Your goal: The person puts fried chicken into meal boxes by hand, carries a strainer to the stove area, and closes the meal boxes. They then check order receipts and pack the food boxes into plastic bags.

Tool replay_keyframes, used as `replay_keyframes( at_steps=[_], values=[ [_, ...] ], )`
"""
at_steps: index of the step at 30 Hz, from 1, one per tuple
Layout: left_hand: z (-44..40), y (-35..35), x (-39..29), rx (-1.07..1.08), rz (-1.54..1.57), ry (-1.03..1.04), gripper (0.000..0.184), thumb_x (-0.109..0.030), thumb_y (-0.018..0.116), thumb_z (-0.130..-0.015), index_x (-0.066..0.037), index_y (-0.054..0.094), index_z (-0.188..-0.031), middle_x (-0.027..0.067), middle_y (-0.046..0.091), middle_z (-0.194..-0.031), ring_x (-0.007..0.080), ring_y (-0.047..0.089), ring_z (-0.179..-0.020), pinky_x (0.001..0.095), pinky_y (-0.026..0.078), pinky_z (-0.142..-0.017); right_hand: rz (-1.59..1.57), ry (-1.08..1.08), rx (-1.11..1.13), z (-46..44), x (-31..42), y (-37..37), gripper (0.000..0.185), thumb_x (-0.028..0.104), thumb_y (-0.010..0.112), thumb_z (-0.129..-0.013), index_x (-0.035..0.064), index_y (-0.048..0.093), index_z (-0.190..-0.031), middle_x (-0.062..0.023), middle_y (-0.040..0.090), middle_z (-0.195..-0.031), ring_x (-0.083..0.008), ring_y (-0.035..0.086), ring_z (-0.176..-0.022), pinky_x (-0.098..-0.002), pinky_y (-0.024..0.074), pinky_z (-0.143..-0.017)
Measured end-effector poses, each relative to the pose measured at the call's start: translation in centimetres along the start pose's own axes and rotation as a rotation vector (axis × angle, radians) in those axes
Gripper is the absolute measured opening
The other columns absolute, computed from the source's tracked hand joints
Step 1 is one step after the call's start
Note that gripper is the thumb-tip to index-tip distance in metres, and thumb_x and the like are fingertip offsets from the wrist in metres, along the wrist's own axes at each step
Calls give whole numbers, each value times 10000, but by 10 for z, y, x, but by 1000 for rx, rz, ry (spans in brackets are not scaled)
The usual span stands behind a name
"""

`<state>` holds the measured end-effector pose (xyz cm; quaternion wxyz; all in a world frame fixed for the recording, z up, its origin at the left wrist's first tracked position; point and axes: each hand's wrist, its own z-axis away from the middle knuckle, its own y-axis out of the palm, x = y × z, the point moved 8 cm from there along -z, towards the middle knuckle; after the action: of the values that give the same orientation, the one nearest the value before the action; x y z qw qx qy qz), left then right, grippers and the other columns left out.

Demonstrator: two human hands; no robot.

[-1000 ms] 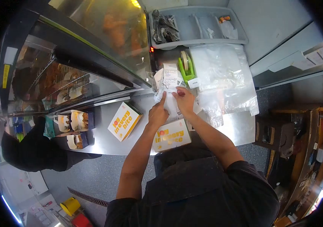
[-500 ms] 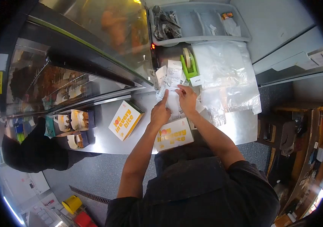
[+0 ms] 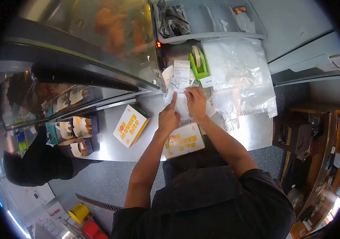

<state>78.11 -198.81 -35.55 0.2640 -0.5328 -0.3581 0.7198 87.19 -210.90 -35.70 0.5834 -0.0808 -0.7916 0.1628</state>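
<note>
Several printed paper slips point(image 3: 181, 74) lie overlapping on the steel counter in front of me. My left hand point(image 3: 169, 118) rests on them with its index finger stretched out and the other fingers curled. At their right edge is my right hand point(image 3: 196, 102), its fingertips and thumb pressed together on the top slip. Just nearer to me than the hands sits a white box with yellow lettering point(image 3: 184, 141). A similar box point(image 3: 131, 126) stands tilted round to the left. Beyond my right hand is a green tape dispenser point(image 3: 199, 65) with a small white label point(image 3: 207, 82).
Clear plastic bags point(image 3: 237, 71) are stacked at the right. A grey divided tray point(image 3: 213, 36) stands at the back. Open boxes of food point(image 3: 81, 127) are at the left, beside a person in black point(image 3: 42, 161). A glass-fronted cabinet point(image 3: 98, 47) borders the counter.
The view has shifted slightly. My hands remain on the slips with little movement; my right fingers have drawn closer together. The glass cabinet door at the left appears at a different angle.
</note>
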Motion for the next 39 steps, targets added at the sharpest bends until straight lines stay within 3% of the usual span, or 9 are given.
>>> replay_keyframes(
  at_steps=[10,17,19,22,26,29,31,34,39],
  values=[
    [0,1,-2,14,-10,-1,876,-5,565,-724,-103,205,-1518,248,650,-1035,400,652,-880,479,522,-810,289,-351,-53,1,39,-18,175,45,763,-695,96,702,-851,-79,579,-1055,-295,525,-1013,-405,447,-815],
    [3,-10,-4,-41,93,-26,807,16,569,-747,-112,262,-1482,263,648,-989,431,648,-834,493,519,-773,179,-380,52,3,48,-26,168,37,755,-688,84,686,-833,-69,603,-1028,-294,532,-992,-411,431,-851],
    [9,-15,0,-88,169,-75,731,17,573,-771,-115,323,-1445,262,652,-957,441,647,-813,494,517,-760,-19,-267,105,2,42,-31,150,44,729,-730,102,667,-853,-50,638,-974,-261,570,-960,-382,447,-830],
    [21,-46,-7,-437,240,30,344,-59,633,-860,-96,477,-1164,245,655,-858,456,642,-748,476,502,-680,-186,-52,95,7,35,-46,125,54,719,-789,74,658,-897,-80,669,-928,-257,620,-895,-350,482,-796],
    [24,-29,16,-248,208,-156,275,-77,660,-847,-81,542,-1096,226,654,-895,430,639,-754,463,490,-674,-174,152,156,16,13,-60,108,48,697,-837,34,651,-934,-89,685,-941,-188,652,-836,-304,510,-759],
    [25,-36,1,-380,150,8,205,-97,680,-833,-80,588,-1016,208,603,-977,388,601,-896,444,465,-773,-171,168,123,11,14,-70,150,113,731,-823,47,648,-929,-90,689,-890,-231,656,-779,-331,514,-710],
    [30,-53,-14,-560,-63,-48,208,-119,689,-825,-89,603,-1012,184,519,-1029,373,505,-1019,456,406,-866,-143,209,225,7,9,-61,186,101,746,-801,29,645,-940,-87,690,-918,-168,651,-790,-288,515,-703],
    [23,-40,2,-485,132,-84,207,-158,703,-834,-106,622,-1017,185,467,-1102,366,457,-1076,455,371,-924,-131,248,361,2,6,-34,290,108,762,-779,54,620,-1027,-102,684,-911,-184,658,-769,-299,521,-687],
    [17,-36,-1,-524,-19,-65,214,-183,701,-826,-95,637,-1010,170,500,-1055,359,483,-1025,463,398,-876,8,287,377,6,-17,2,452,101,763,-761,87,551,-1160,-110,653,-862,-225,656,-737,-334,525,-672]
  ],
)
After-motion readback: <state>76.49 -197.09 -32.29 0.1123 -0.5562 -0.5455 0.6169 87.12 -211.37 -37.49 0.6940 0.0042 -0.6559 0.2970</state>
